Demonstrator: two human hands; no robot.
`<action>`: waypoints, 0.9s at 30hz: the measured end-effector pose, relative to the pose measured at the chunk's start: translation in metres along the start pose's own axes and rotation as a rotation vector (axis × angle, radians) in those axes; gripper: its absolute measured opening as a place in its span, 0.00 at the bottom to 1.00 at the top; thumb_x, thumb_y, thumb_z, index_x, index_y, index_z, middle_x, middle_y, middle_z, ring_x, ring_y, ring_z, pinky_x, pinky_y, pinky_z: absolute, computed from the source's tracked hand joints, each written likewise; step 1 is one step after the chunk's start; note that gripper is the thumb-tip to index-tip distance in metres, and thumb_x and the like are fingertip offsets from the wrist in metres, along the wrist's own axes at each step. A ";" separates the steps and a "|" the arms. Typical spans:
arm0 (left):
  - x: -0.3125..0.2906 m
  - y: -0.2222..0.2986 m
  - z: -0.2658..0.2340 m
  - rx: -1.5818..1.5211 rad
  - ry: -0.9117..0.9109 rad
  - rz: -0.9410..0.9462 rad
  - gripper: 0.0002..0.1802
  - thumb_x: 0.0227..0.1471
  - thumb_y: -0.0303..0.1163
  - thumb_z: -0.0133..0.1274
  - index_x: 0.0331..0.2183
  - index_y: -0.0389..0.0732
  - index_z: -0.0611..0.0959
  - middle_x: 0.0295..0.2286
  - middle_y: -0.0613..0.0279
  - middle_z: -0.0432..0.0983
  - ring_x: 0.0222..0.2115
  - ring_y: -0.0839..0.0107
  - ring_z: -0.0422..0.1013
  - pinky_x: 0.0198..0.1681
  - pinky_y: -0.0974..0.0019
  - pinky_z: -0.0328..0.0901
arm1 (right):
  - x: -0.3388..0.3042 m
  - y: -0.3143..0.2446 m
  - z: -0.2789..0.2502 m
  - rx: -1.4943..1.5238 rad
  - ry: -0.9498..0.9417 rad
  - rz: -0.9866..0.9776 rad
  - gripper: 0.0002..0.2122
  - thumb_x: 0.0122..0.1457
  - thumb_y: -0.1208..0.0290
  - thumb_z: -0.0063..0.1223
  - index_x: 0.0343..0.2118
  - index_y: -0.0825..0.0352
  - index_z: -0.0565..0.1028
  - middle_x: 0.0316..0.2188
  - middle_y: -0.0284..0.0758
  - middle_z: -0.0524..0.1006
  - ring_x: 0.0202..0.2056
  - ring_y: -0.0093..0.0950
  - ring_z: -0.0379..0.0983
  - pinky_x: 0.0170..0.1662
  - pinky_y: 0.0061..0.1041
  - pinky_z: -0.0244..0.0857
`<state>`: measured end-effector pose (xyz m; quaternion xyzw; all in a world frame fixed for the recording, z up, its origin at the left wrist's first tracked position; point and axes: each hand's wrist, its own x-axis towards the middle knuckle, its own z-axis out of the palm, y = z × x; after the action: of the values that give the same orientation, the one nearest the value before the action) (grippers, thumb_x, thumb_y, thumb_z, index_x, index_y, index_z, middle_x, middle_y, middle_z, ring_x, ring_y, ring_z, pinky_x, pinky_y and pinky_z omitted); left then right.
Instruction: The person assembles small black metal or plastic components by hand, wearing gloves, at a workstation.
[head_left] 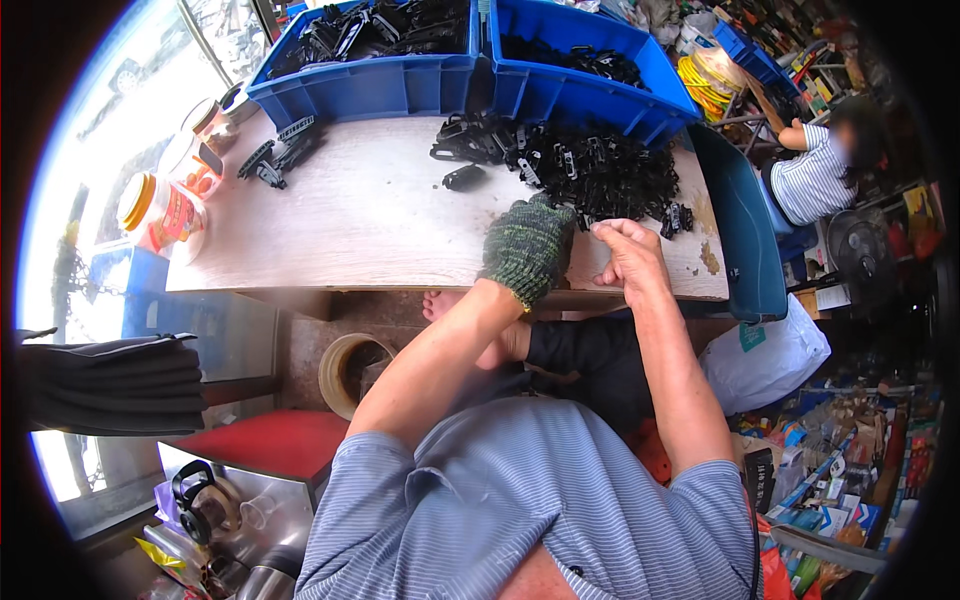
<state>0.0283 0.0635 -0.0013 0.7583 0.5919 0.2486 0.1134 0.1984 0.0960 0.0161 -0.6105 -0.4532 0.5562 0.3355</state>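
My left hand (pixel 527 248), in a dark green knitted glove, is at the near edge of the pile of small black plastic parts (pixel 610 180). Its fingers are curled, and whatever lies in them is hidden by the glove. Just to its right is my bare right hand (pixel 637 258), thumb and forefinger pressed together and the other fingers bent in. Anything in that pinch is too small to make out. A single black part (pixel 464 178) lies apart, left of the pile. A few dark grey parts (pixel 278 157) are grouped at the table's far left.
Two blue bins (pixel 380 88) (pixel 590 95) of black parts line the back of the pale table (pixel 350 220). Jars (pixel 160 210) stand at its left end. A dark teal bin (pixel 745 225) adjoins the right edge; beyond it is another person (pixel 812 175). A bucket (pixel 345 375) sits below.
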 end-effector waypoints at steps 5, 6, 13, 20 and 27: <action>-0.008 0.003 -0.008 0.038 0.052 -0.019 0.17 0.41 0.29 0.59 0.38 0.44 0.81 0.43 0.50 0.72 0.44 0.53 0.70 0.42 0.53 0.70 | -0.005 -0.003 0.004 0.007 0.023 0.000 0.08 0.56 0.67 0.60 0.32 0.66 0.78 0.18 0.27 0.72 0.09 0.18 0.61 0.18 0.25 0.69; -0.008 0.000 -0.006 0.040 0.051 -0.020 0.17 0.41 0.29 0.59 0.38 0.44 0.81 0.43 0.50 0.72 0.44 0.53 0.70 0.42 0.53 0.70 | -0.007 -0.004 0.005 0.022 0.012 0.005 0.08 0.56 0.67 0.60 0.32 0.66 0.78 0.19 0.28 0.72 0.09 0.18 0.61 0.17 0.24 0.69; -0.007 -0.005 -0.004 0.012 0.006 0.000 0.25 0.37 0.33 0.64 0.43 0.45 0.80 0.42 0.56 0.73 0.44 0.54 0.70 0.43 0.53 0.70 | 0.003 0.005 0.010 -0.045 -0.065 -0.043 0.09 0.57 0.67 0.59 0.33 0.68 0.79 0.25 0.34 0.77 0.10 0.20 0.63 0.14 0.21 0.64; -0.011 -0.010 0.000 -0.039 0.056 0.046 0.37 0.32 0.33 0.67 0.49 0.46 0.75 0.42 0.55 0.73 0.43 0.54 0.70 0.42 0.53 0.68 | 0.008 0.002 0.014 -0.114 -0.109 -0.077 0.08 0.56 0.70 0.57 0.32 0.70 0.78 0.25 0.36 0.77 0.11 0.22 0.66 0.12 0.22 0.63; -0.013 -0.003 -0.002 -0.049 0.208 -0.023 0.31 0.39 0.33 0.64 0.49 0.47 0.76 0.47 0.49 0.71 0.44 0.48 0.71 0.45 0.50 0.67 | 0.004 0.003 0.016 -0.098 -0.104 -0.103 0.07 0.57 0.69 0.54 0.27 0.67 0.75 0.15 0.30 0.71 0.08 0.20 0.62 0.13 0.25 0.66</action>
<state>0.0226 0.0512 -0.0045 0.7186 0.6028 0.3391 0.0724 0.1836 0.0966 0.0093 -0.5724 -0.5274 0.5463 0.3095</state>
